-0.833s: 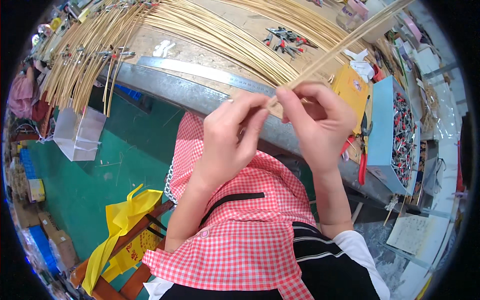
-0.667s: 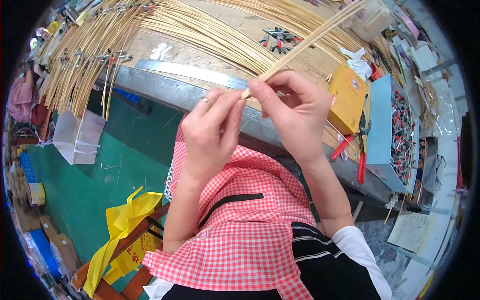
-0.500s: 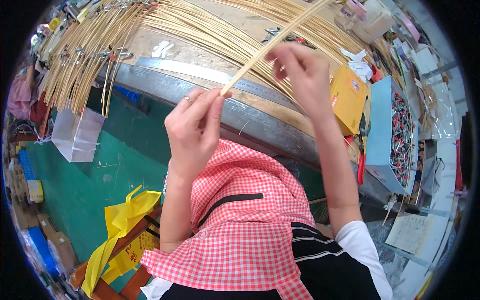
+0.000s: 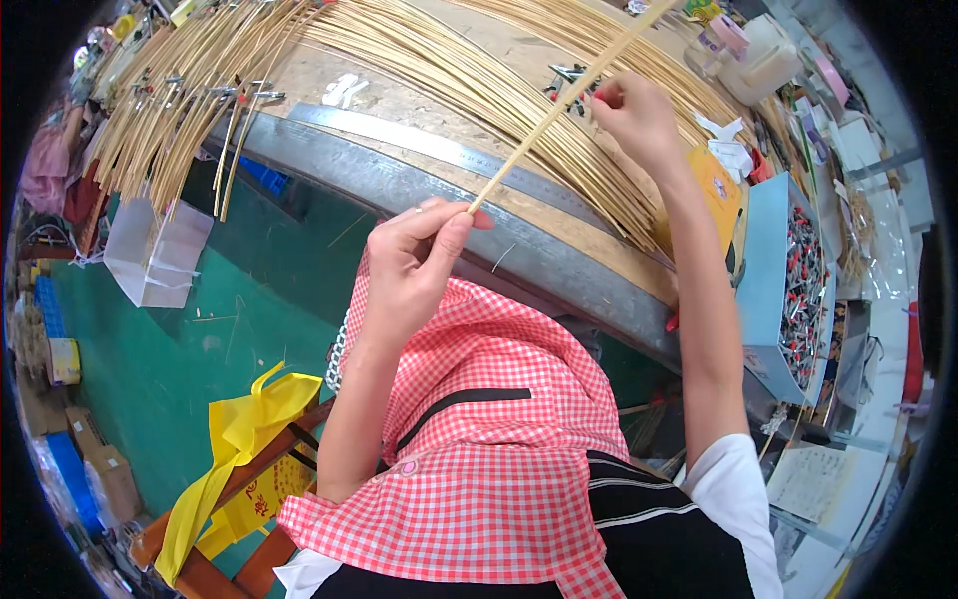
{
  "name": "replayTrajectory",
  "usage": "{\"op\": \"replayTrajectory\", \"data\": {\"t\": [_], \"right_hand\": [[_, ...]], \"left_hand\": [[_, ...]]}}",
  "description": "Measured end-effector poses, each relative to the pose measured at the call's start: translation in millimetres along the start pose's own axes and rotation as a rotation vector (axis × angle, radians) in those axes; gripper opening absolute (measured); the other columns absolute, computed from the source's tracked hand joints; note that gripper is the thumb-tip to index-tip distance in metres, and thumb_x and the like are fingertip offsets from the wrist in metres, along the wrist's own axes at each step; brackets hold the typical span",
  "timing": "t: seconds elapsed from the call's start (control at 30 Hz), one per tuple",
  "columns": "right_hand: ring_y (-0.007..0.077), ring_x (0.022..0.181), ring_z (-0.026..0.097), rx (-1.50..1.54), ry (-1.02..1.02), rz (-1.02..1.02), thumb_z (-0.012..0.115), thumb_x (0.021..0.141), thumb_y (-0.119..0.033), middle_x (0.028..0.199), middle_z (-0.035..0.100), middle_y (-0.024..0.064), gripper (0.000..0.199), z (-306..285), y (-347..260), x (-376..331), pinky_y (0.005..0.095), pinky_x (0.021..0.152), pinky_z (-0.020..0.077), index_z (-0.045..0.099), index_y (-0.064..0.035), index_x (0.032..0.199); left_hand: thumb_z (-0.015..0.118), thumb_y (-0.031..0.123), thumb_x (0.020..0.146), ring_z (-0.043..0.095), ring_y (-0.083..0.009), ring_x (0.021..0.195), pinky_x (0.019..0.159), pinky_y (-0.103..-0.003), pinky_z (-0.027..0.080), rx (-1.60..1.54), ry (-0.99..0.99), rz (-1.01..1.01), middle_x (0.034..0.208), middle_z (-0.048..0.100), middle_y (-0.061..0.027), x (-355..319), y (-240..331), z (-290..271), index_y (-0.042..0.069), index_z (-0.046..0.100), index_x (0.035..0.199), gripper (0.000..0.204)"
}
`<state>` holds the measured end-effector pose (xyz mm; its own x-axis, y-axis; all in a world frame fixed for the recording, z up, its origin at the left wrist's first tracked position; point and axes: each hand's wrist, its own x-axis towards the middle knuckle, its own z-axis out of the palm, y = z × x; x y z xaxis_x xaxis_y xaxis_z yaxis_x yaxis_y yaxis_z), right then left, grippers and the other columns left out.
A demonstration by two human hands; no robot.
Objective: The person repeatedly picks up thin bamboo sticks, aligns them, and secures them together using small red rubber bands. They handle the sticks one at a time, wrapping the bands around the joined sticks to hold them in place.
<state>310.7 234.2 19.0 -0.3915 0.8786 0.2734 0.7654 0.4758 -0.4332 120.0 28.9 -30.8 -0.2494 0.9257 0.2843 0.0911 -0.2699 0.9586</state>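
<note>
My left hand pinches the lower end of a long, pale, thin bundle of cane strips, which slants up to the right past the top of the picture. Its thumb and forefinger are pressed together on the end. To the right of the strips is my right hand, fingers curled closed. A small red bit shows at its fingertips; what it holds, if anything, I cannot make out. Beside those fingers, small metal clips lie on the bench, partly behind the strips.
Long canes cover the bench behind a steel ruler. At left, clipped canes overhang the bench edge. To the right stand a blue box of red-tipped clips and a yellow box. A yellow bag hangs on a chair.
My right hand has moved up and right, away from the strips, and its fingers have closed beside the clips. My left hand, still pinching the strip ends, sits slightly lower and further right.
</note>
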Motion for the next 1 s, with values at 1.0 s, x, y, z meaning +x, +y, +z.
{"op": "replayTrajectory", "data": {"t": [1.0], "right_hand": [[0.0152, 0.055, 0.059, 0.844, 0.145, -0.028, 0.056, 0.084, 0.01, 0.073, 0.061, 0.0136, 0.014, -14, -54, -174, 0.0239, 0.049, 0.0481, 0.061, 0.0122, 0.097]], "left_hand": [[0.061, 0.001, 0.083, 0.049, -0.015, 0.053, 0.048, -0.028, 0.036, 0.144, -0.263, 0.117, 0.064, 0.055, -0.0077, -13, 19, 32, -0.001, 0.068, 0.087, 0.007]]}}
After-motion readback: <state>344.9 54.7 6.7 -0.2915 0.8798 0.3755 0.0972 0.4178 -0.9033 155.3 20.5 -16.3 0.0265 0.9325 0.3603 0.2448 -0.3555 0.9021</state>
